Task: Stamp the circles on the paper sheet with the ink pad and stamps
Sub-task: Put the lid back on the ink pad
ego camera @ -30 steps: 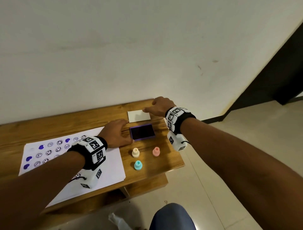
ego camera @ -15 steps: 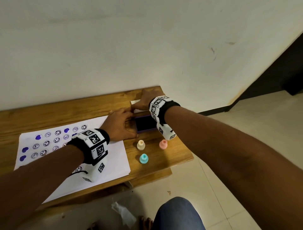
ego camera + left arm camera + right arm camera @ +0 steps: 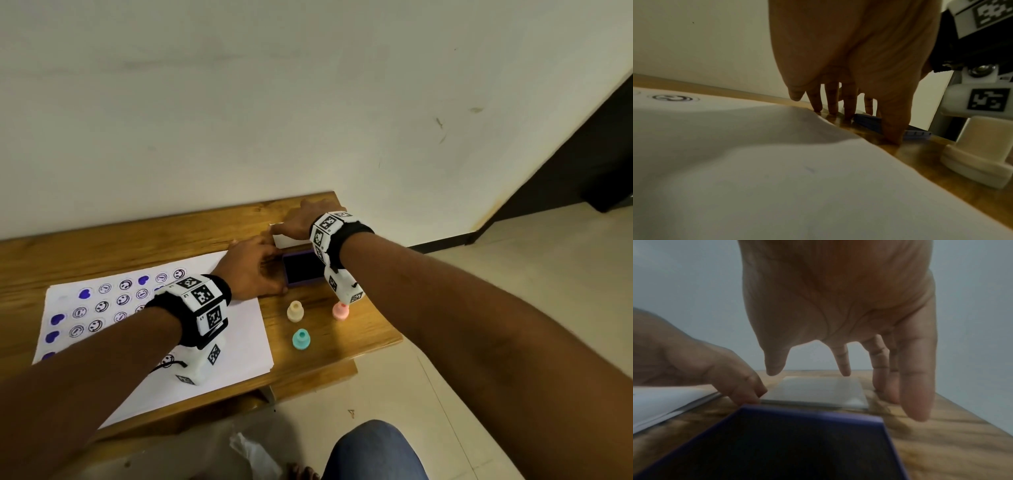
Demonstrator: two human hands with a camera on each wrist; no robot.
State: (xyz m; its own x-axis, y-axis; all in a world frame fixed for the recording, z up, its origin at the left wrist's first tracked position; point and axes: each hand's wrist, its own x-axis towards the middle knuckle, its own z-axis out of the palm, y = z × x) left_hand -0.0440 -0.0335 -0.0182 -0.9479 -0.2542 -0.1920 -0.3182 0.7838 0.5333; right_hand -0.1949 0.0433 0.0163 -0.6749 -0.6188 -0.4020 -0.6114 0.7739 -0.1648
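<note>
The white paper sheet [image 3: 236,329] with printed circles, several stamped purple, lies on the left of the wooden table [image 3: 359,335]. The open purple ink pad [image 3: 303,270] sits right of it, dark in the right wrist view [image 3: 807,443]. My left hand [image 3: 263,267] holds the pad's left end between thumb and fingers [image 3: 849,104]. Its white lid [image 3: 284,240] lies flat just behind the pad [image 3: 818,391]. My right hand [image 3: 305,222] hovers over the lid with spread fingers [image 3: 881,366]; some tips touch the table right of it. Cream [image 3: 295,311], pink [image 3: 340,311] and teal [image 3: 301,339] stamps stand in front.
A white wall rises right behind the table. The table's right edge runs just past the pink stamp, with tiled floor [image 3: 513,308] beyond. The cream stamp [image 3: 982,146] stands close to my left wrist. My knee [image 3: 373,452] shows below the front edge.
My right hand moved left from the lid's right end to over the lid. My left hand stayed at the ink pad's left end. The head view shifted.
</note>
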